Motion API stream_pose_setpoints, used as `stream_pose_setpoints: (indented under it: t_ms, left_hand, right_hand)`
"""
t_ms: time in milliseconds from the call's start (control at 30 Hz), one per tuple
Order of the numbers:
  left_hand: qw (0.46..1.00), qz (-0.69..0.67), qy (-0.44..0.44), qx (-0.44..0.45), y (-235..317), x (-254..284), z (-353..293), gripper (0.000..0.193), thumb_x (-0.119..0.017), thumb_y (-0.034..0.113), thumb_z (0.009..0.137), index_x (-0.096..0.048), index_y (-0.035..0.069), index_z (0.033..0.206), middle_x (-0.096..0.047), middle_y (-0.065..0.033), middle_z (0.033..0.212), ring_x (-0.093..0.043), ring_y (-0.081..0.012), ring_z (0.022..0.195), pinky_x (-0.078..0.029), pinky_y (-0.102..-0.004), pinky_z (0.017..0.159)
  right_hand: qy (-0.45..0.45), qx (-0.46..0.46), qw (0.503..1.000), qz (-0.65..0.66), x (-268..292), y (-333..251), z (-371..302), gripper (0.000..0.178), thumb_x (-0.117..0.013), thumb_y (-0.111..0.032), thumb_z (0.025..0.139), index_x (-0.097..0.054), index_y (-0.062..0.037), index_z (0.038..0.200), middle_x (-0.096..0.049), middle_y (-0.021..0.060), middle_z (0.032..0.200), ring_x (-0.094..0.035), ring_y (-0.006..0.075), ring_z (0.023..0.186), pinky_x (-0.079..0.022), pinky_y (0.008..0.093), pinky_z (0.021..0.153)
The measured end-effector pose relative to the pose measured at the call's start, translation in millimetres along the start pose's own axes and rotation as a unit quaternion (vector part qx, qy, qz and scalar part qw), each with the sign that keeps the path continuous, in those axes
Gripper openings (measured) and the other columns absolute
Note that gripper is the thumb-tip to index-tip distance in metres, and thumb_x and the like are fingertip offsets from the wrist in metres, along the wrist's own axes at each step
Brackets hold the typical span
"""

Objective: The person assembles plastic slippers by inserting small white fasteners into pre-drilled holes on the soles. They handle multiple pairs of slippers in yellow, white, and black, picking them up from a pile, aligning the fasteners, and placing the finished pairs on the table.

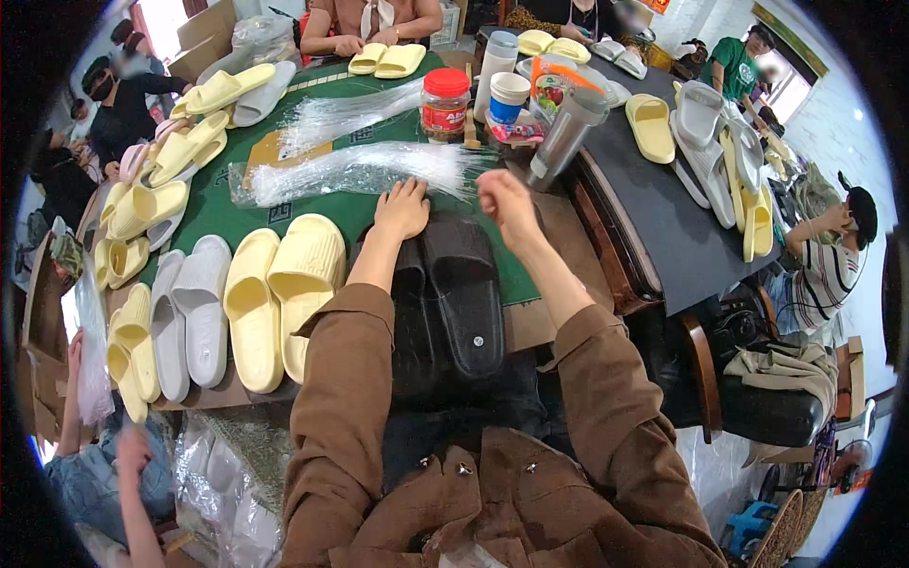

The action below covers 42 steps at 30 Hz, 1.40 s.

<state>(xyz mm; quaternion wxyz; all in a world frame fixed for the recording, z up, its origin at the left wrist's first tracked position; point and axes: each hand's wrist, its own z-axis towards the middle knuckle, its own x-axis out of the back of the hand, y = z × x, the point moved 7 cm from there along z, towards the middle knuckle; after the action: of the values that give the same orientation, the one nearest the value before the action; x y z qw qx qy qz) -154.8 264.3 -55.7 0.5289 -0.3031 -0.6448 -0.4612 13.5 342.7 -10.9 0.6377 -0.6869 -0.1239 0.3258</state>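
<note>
A pair of black slide slippers (465,301) lies in front of me at the table's near edge, partly hidden by my left forearm. My left hand (403,209) rests palm down with fingers stretched out, at the far end of the slippers and the edge of a bundle of thin clear plastic strands (346,170). Raised a little beside the strands' loose ends, my right hand (508,202) has its fingers curled into a pinch; whatever they hold is too fine to make out. A second bundle of clear strands (355,115) lies farther back.
Yellow slippers (251,308) and grey slippers (202,308) line the left side of the green table mat (213,213). A red-lidded jar (446,104), a paper cup (507,95) and a tumbler (570,137) stand beyond my right hand. Other people sit around the tables.
</note>
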Motion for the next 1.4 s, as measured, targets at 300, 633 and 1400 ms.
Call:
stream_pose_setpoints:
  t_ms: [300,633,1400]
  left_hand:
    - [1.0,-0.013,0.019,0.008,0,0,-1,0.051,-0.038,0.029,0.097,-0.032,0.017,0.145,-0.029,-0.0086,0.152,-0.026,-0.0302,0.14,-0.022,-0.0534,0.112]
    - [0.997,-0.051,0.032,-0.04,20,23,-22,0.036,-0.048,0.04,0.095,-0.053,0.038,0.13,-0.031,-0.0099,0.151,-0.025,-0.0383,0.139,-0.017,-0.0642,0.109]
    - [0.953,-0.077,0.274,-0.105,16,55,-24,0.016,-0.062,0.021,0.084,-0.071,0.009,0.088,-0.064,-0.0099,0.09,-0.061,-0.0305,0.09,-0.048,-0.042,0.081]
  right_hand:
    - [0.105,-0.002,0.982,0.155,48,2,-3,0.005,-0.061,-0.011,0.088,-0.057,-0.0072,0.088,-0.049,-0.0013,0.072,-0.043,0.0065,0.058,-0.032,0.0221,0.049]
    - [0.063,-0.067,0.994,-0.057,42,20,-12,0.012,-0.062,-0.017,0.089,-0.06,-0.0054,0.09,-0.049,-0.0029,0.073,-0.041,0.0049,0.056,-0.033,0.0213,0.049]
    - [0.012,0.003,0.999,-0.036,18,-3,-27,0.025,-0.043,-0.019,0.099,-0.058,-0.0002,0.106,-0.063,0.0068,0.089,-0.058,0.0115,0.076,-0.047,0.0241,0.069]
